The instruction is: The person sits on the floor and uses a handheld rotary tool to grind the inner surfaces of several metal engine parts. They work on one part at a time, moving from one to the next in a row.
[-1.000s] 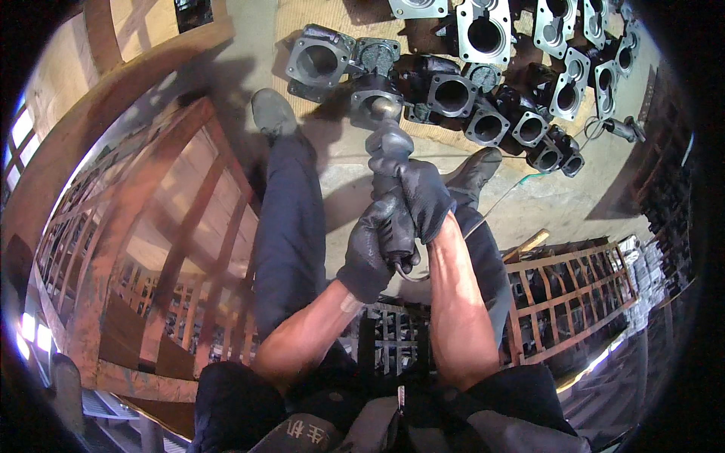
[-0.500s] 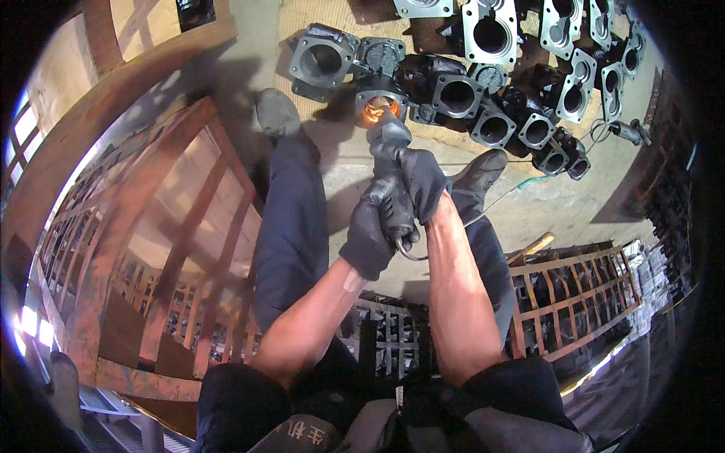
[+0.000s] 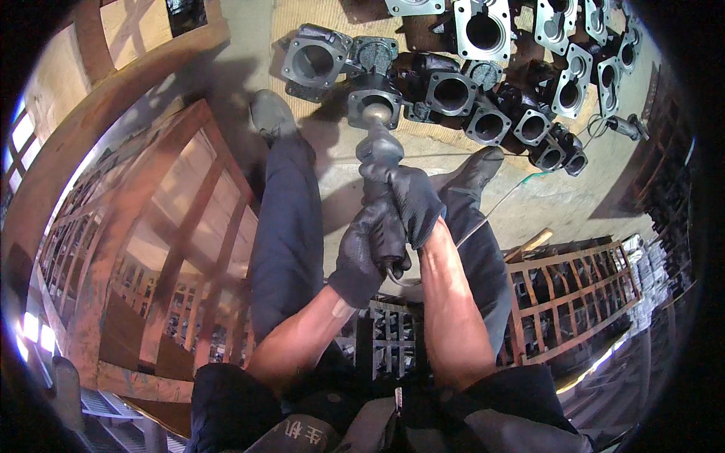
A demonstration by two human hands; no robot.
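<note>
Both my hands are in dark gloves and wrapped round a dark handheld power grinder (image 3: 380, 149). My left hand (image 3: 356, 260) grips the rear of its body, near the cord. Farther forward, my right hand (image 3: 418, 202) closes round the middle. The grinder points away from me, its tip at the round opening of a grey metal casting (image 3: 353, 106) with a square flange. A pale round shape shows in that opening; whether it is the grinding head or the bore wall, I cannot tell. Another flanged casting (image 3: 314, 63) stands just to the left.
Several dark castings, including a flanged one (image 3: 451, 92), stand to the right on tan sheeting (image 3: 321, 128). A cable (image 3: 495, 204) crosses the floor near my right foot. Rusty metal racks stand left (image 3: 162, 302) and right (image 3: 559, 306). Another corded tool (image 3: 625, 128) lies far right.
The orange glow and sparks in the casting's opening are gone. My hands and the grinder have come slightly back toward me and left; the whole view has shifted a little.
</note>
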